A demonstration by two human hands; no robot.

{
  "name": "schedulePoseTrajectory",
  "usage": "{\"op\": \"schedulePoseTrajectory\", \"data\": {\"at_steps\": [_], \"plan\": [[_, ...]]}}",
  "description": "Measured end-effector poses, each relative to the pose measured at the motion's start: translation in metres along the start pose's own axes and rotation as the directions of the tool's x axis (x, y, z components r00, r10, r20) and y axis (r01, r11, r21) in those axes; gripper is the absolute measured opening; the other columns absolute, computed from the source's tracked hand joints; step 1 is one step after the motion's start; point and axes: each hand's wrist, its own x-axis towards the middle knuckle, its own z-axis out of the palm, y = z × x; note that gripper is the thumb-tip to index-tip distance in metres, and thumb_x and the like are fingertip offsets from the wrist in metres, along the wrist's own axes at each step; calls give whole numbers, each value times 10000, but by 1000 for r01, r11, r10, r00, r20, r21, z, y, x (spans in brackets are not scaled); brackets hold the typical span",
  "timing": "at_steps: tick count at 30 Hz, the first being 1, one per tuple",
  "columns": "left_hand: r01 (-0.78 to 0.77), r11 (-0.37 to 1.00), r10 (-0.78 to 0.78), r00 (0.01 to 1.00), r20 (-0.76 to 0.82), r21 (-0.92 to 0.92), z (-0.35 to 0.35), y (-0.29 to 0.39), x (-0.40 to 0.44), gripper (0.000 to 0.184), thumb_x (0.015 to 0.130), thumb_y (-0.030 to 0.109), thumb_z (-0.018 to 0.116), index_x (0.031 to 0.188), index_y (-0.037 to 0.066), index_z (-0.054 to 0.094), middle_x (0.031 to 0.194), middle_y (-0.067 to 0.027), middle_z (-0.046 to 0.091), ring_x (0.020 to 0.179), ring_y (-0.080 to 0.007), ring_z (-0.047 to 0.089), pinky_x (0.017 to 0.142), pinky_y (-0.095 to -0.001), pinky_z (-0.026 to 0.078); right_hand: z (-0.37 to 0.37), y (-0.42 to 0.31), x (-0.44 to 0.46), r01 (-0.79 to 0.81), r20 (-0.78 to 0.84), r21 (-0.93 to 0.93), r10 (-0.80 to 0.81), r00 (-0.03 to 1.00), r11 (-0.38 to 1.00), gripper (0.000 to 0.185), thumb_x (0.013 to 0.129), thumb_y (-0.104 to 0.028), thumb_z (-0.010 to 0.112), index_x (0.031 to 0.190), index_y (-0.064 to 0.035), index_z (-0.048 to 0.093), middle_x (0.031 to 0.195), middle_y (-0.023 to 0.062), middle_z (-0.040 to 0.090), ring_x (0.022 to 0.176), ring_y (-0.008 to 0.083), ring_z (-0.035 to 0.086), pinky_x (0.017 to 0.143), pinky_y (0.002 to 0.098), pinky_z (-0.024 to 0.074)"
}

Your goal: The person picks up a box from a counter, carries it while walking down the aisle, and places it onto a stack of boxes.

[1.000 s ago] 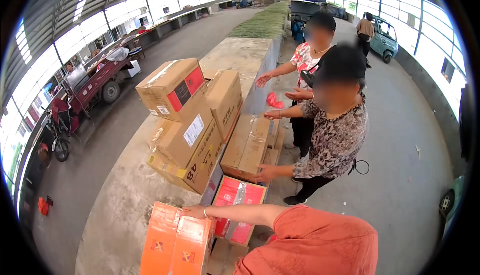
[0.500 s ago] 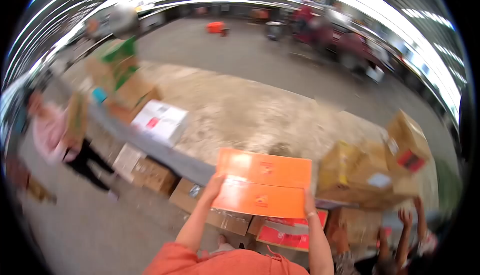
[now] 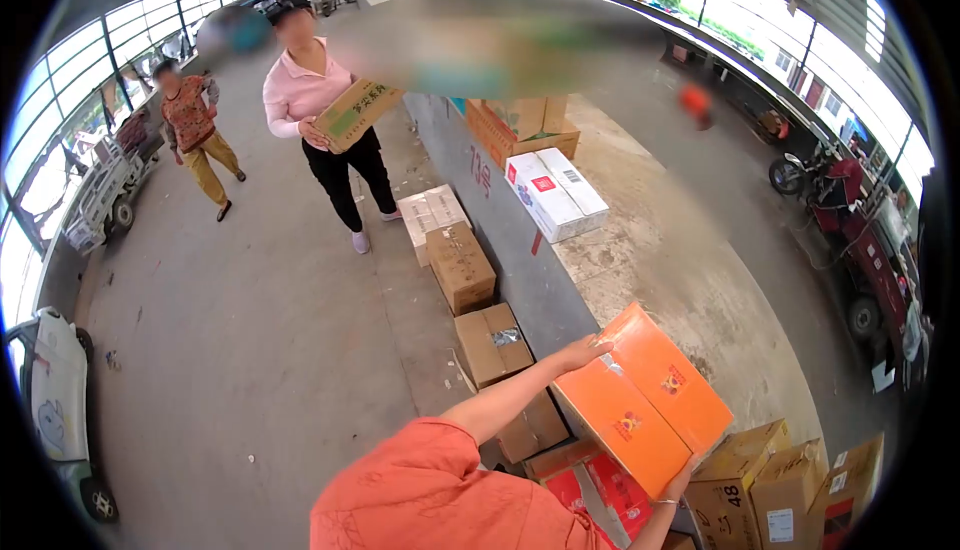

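An orange cardboard box (image 3: pixel 650 405) with small printed emblems and a centre seam is held between my two hands at the edge of the raised concrete platform. My left hand (image 3: pixel 586 352) grips its upper left corner, fingers over the top edge. My right hand (image 3: pixel 678 482) holds the lower right corner, with its fingers partly hidden. Below the box lies a red carton (image 3: pixel 615 490) with a pale strip. Just right of my right hand stands a brown carton marked 48 (image 3: pixel 722 495).
A white carton (image 3: pixel 556 193) sits on the platform (image 3: pixel 640 250). Brown cartons (image 3: pixel 461 268) line its base. A person in pink (image 3: pixel 310 90) holds a flat brown box (image 3: pixel 360 115); another person (image 3: pixel 190 115) walks behind. Vehicles stand at left, a red motor tricycle (image 3: pixel 850 210) at right.
My view has swung left, bringing the person in pink nearer the middle. The orange box stays in both hands and now appears further right and turned. The co-worker's hands at right have left view.
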Motion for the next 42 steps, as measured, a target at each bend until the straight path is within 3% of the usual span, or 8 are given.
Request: {"op": "schedulePoseTrajectory", "data": {"at_steps": [13, 16, 26, 29, 32, 35, 38, 42], "plan": [[-12, 994, -19, 958, -284, -109, -52, -151, -80, 1007, 864, 686, 601, 1513, -26, 306, 1474, -232, 451, 1379, -302, 430, 1138, -394, 329, 69, 11, -31, -165, 380, -6, 155, 912, 986, 738, 1020, -617, 321, 1535, -89, 296, 1518, 108, 414, 1326, 281, 481, 1075, 402, 429], [-51, 976, 1, 973, -232, -210, -69, -76, -182, 1006, 872, 669, 601, 1524, -26, 279, 1467, -237, 458, 1372, -310, 441, 1131, -395, 342, 112, 18, -48, -253, 406, -21, 239, 882, 967, 739, 1019, -618, 322, 1536, -90, 295, 1517, 108, 416, 1324, 280, 482, 1074, 402, 433], [161, 959, -249, 871, -423, -232, -124, -89, -302, 803, 950, 544, 580, 1520, 33, 338, 1452, -151, 502, 1303, -227, 501, 1085, -374, 392, 160, 78, -66, -364, 479, -205, 418, 772, 908, 776, 1002, -651, 321, 1526, -79, 313, 1484, 115, 458, 1311, 281, 499, 1051, 392, 466], [41, 967, -155, 879, -451, -252, -158, -171, -297, 812, 951, 552, 572, 1530, 40, 323, 1464, -160, 488, 1308, -237, 495, 1102, -387, 375, 201, 92, -79, -430, 437, -149, 449, 779, 891, 749, 1017, -620, 330, 1458, -18, 389, 1383, 143, 548, 1203, 289, 586, 997, 393, 505], [86, 952, -231, 830, -507, -293, -169, -120, -365, 738, 978, 507, 552, 1516, 44, 350, 1450, -152, 499, 1287, -229, 511, 1076, -382, 404, 215, 118, -80, -426, 450, -263, 500, 740, 866, 730, 1020, -614, 330, 1432, -18, 419, 1351, 137, 568, 1173, 284, 599, 986, 390, 511], [-40, 915, -192, 832, -520, -402, -209, -237, -352, 656, 1001, 455, 538, 1489, 43, 386, 1413, -129, 528, 1239, -206, 540, 1036, -367, 442, 233, 150, -70, -407, 467, -371, 546, 695, 835, 713, 1023, -608, 330, 1406, -19, 450, 1320, 132, 588, 1144, 279, 612, 974, 388, 516], [-139, 866, -181, 808, -561, -480, -215, -167, -426, 597, 1016, 416, 528, 1463, 37, 414, 1372, -103, 555, 1190, -178, 560, 1003, -351, 466, 266, 178, -77, -409, 438, -361, 539, 719, 838, 685, 1027, -599, 330, 1375, -29, 481, 1286, 127, 602, 1119, 266, 617, 959, 385, 521], [-121, 879, -207, 775, -597, -461, -253, -236, -440, 625, 1010, 430, 533, 1471, 31, 399, 1384, -118, 544, 1209, -190, 551, 1020, -358, 456, 345, 168, -124, -496, 499, -367, 616, 609, 787, 698, 1022, -602, 344, 1399, -26, 462, 1332, 142, 588, 1145, 287, 613, 973, 394, 517]]}}
